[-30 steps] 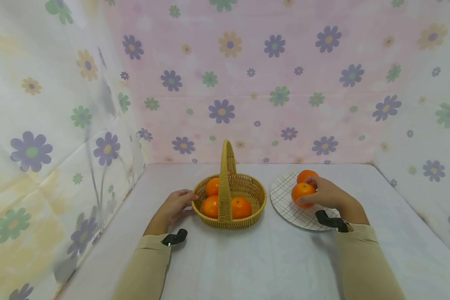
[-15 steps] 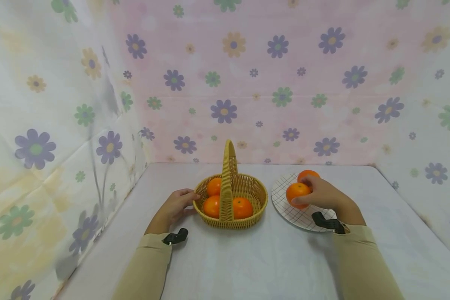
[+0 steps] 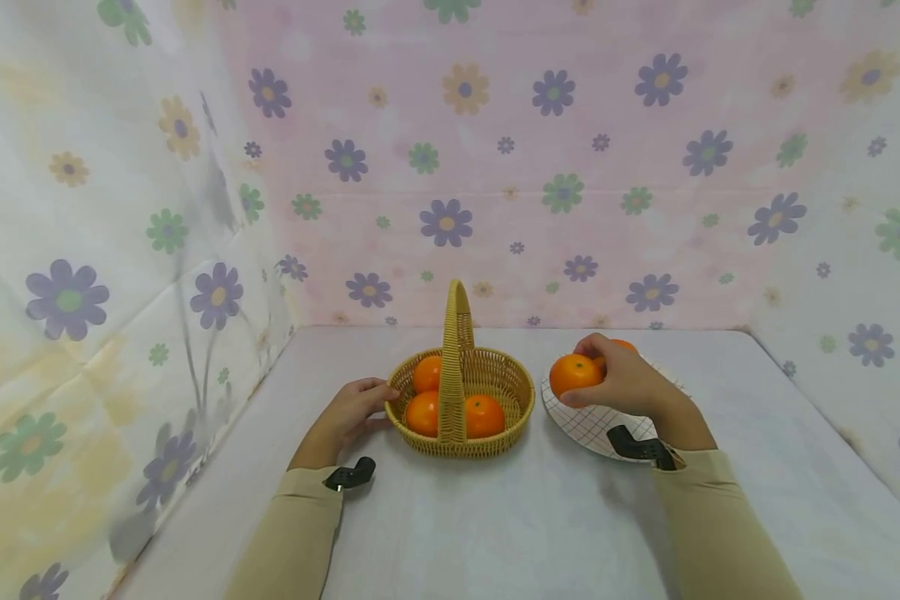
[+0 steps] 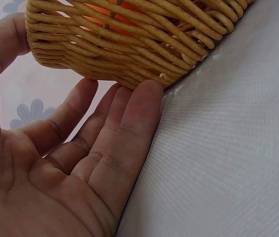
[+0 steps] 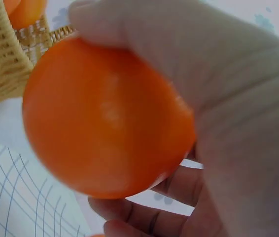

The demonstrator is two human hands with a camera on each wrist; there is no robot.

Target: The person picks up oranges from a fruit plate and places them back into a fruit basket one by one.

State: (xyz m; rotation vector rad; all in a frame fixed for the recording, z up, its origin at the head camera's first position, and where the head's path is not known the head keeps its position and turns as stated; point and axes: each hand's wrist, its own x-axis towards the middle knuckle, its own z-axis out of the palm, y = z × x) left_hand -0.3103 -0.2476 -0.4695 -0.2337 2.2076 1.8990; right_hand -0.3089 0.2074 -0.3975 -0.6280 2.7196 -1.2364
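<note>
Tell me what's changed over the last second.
The right hand, already gripping an orange, has carried it left over the plate, toward the basket. Nothing was newly grasped or released. The left hand stays at the basket's side, and the three oranges stay inside.

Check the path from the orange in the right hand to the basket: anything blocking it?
Nothing visible stands between the orange in the right hand and the basket. The right rim needs clearing, and the handle arches over the middle; entering from the right would likely avoid it.
</note>
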